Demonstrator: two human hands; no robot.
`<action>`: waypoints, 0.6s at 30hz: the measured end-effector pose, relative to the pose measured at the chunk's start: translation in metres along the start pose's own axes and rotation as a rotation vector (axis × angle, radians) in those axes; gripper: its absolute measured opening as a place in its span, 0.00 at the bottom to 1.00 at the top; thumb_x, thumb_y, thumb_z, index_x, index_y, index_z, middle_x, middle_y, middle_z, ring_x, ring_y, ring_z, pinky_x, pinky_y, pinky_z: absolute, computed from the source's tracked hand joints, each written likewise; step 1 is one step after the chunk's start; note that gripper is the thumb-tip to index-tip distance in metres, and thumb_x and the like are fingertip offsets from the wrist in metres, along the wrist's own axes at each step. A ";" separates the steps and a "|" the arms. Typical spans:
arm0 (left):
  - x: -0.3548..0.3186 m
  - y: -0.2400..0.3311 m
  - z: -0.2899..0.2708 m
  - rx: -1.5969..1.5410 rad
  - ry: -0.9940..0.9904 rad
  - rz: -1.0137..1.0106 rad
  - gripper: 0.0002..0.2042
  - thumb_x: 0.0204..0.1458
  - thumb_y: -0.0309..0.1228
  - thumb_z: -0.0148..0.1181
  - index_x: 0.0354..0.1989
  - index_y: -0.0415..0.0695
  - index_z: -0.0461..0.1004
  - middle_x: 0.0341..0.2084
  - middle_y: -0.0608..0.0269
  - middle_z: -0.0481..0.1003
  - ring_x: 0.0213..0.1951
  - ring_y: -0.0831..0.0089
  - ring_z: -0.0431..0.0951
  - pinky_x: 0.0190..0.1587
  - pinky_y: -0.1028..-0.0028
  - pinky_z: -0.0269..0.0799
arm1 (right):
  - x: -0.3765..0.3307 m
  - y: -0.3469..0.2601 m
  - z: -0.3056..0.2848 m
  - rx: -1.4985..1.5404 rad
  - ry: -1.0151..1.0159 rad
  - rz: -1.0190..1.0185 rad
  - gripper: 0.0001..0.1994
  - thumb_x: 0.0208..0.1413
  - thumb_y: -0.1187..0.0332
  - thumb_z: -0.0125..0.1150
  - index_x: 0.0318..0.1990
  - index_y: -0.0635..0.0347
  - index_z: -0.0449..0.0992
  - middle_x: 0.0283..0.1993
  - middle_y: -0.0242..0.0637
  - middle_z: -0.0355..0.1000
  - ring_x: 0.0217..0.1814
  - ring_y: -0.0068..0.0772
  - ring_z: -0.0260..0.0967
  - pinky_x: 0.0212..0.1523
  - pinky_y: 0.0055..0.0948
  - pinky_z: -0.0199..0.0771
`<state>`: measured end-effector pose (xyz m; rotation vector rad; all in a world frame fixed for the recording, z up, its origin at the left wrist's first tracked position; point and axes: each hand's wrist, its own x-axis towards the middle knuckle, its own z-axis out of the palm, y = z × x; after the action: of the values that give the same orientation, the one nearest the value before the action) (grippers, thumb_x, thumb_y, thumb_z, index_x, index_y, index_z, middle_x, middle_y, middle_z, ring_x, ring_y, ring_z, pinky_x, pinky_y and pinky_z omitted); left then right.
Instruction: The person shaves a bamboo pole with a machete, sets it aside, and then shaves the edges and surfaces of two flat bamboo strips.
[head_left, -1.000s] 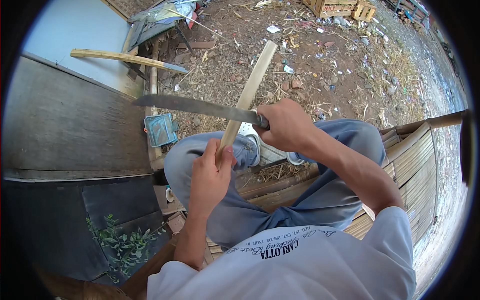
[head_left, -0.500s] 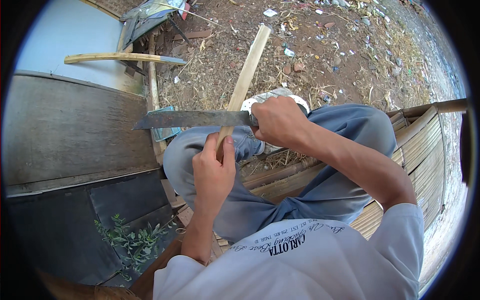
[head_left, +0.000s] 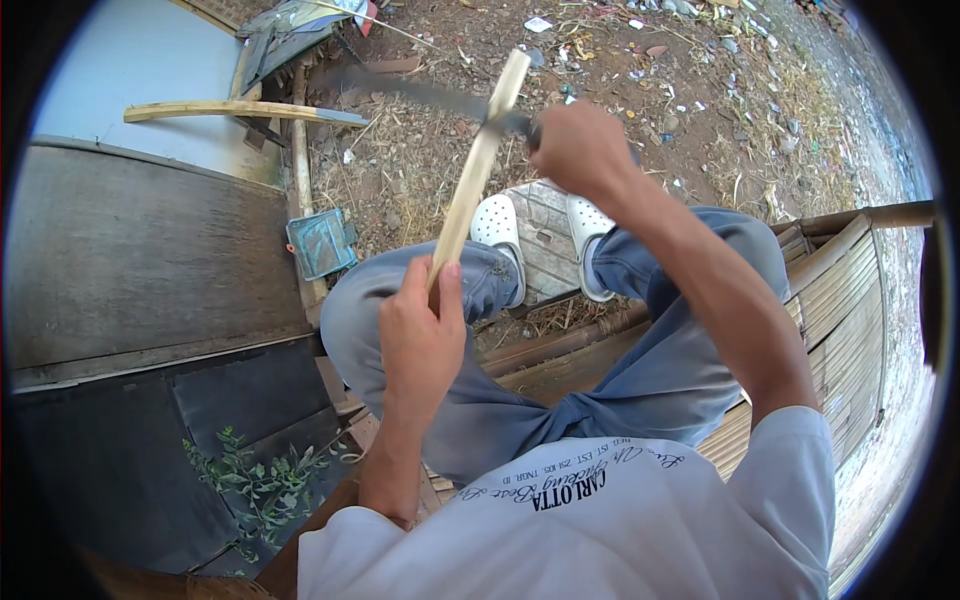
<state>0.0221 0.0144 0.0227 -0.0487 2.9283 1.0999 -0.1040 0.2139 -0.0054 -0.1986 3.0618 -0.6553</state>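
My left hand point(head_left: 422, 325) is closed round the lower end of a pale wooden strip point(head_left: 466, 200), which slants up and away from me over my left knee. In my right hand point(head_left: 583, 148) is the handle of a machete point(head_left: 425, 93). Its long dark blade, smeared by motion, points left and lies across the upper part of the strip, near the far end. Whether the edge bites into the strip I cannot make out.
I sit on a bamboo slat bench point(head_left: 840, 290), white clogs point(head_left: 497, 230) resting on a wooden board point(head_left: 543, 235). A blue mesh basket point(head_left: 322, 245) stands by my left knee. Further left are a wooden panel point(head_left: 150, 260) and a leafy plant point(head_left: 265, 485). Litter covers the ground ahead.
My right hand has moved the machete up and away along the strip, from just above my left hand to near the far end. The left hand keeps its hold, almost unmoved.
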 end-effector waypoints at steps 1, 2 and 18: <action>-0.012 0.002 -0.003 -0.001 0.002 0.008 0.11 0.60 0.33 0.50 0.32 0.36 0.70 0.13 0.50 0.70 0.16 0.54 0.72 0.20 0.64 0.63 | 0.016 0.017 -0.016 -0.037 0.119 0.162 0.09 0.46 0.70 0.53 0.27 0.65 0.79 0.24 0.49 0.75 0.30 0.48 0.76 0.35 0.42 0.76; -0.035 0.002 -0.007 -0.026 0.016 0.063 0.11 0.60 0.33 0.50 0.32 0.36 0.69 0.12 0.52 0.69 0.15 0.59 0.71 0.19 0.66 0.61 | 0.038 0.056 -0.028 0.116 0.180 0.306 0.10 0.47 0.69 0.53 0.28 0.66 0.79 0.24 0.49 0.75 0.31 0.47 0.76 0.35 0.42 0.75; -0.015 -0.006 -0.007 -0.379 -0.198 -0.046 0.11 0.62 0.35 0.49 0.31 0.41 0.69 0.15 0.75 0.62 0.17 0.90 0.58 0.19 0.83 0.51 | -0.028 0.018 -0.057 0.750 0.130 0.226 0.19 0.51 0.54 0.61 0.26 0.66 0.75 0.17 0.31 0.66 0.15 0.25 0.61 0.20 0.30 0.62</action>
<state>0.0367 0.0057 0.0249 -0.0102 2.4998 1.5365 -0.0799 0.2570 0.0389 0.2002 2.6332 -1.7521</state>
